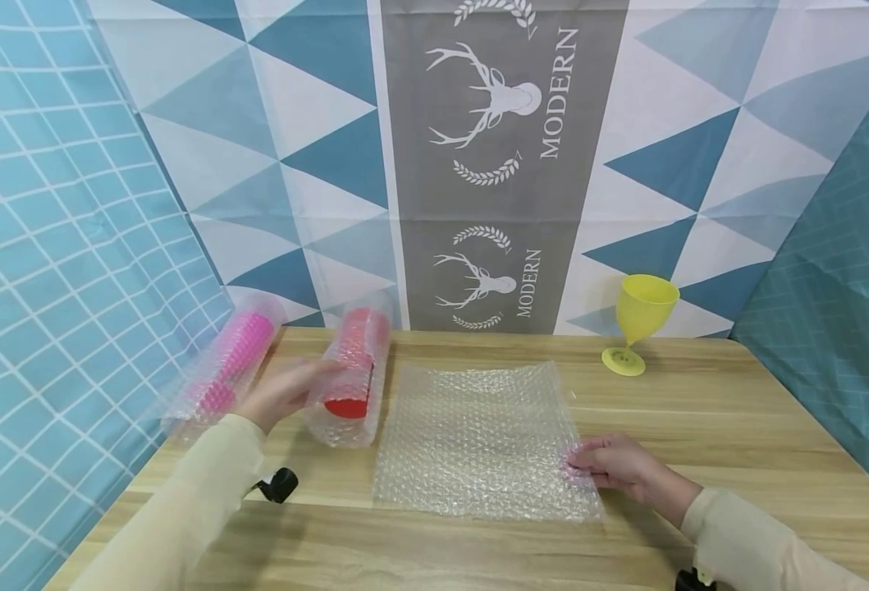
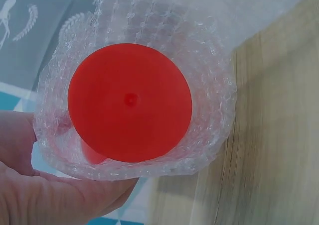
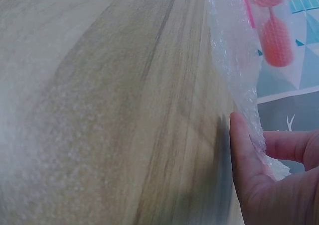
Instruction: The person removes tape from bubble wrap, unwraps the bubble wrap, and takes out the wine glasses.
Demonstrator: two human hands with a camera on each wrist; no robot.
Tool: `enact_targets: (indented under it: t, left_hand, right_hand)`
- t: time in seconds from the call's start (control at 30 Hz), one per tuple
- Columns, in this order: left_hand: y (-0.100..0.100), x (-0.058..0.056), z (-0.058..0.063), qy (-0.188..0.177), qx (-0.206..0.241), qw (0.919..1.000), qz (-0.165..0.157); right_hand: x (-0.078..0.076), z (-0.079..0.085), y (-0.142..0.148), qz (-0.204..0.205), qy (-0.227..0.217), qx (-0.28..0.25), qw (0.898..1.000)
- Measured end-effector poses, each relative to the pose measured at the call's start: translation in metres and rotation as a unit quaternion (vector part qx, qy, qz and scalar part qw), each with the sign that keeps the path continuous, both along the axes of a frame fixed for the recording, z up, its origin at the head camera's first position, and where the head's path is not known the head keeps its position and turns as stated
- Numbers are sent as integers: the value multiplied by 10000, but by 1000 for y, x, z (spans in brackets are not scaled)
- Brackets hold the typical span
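Left of centre, the left hand (image 1: 286, 394) grips what seems a wrapped red goblet (image 1: 359, 349); lower right, the right hand (image 1: 624, 465) pinches bubble wrap (image 1: 478, 443).

Plain and cream-coloured, the left sleeve (image 1: 176, 492) and the right sleeve (image 1: 766, 546) are both full-length. 1 small, rounded black camera (image 1: 281, 485) shows beside the left sleeve; a 2nd black camera (image 1: 689, 581), partly visible, below the right.
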State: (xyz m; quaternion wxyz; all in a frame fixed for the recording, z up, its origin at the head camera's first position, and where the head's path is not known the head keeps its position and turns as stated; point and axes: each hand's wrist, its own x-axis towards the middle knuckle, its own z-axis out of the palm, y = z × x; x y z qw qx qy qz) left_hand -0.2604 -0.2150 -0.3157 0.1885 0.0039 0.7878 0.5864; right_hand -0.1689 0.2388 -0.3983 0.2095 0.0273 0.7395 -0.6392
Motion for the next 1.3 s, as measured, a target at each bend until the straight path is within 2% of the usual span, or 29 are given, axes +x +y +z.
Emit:
enact_targets:
  t: [0.13,0.43,0.77,0.93,1.17,1.3]
  left_hand:
    - [10,4,-1,141,-287,9995,34]
    - [31,15,0,444,-414,9980,-155]
    - [56,20,-1,510,-913,9944,129]
    - [67,24,-4,463,-895,9948,150]
    - [80,31,-14,466,-546,9973,-132]
    - [88,39,-20,364,-571,9977,-66]
  right_hand:
    - [0,-1,0,6,-7,-56,10000]
    - [0,-2,-1,37,-29,-130,9999]
    - [0,-4,-1,-48,-6,-10,10000]
    - [1,-6,-1,-148,-28,71,9999]
    - [1,-6,-1,-155,10,93,9998]
    - [0,-6,0,-107,-17,-7,9999]
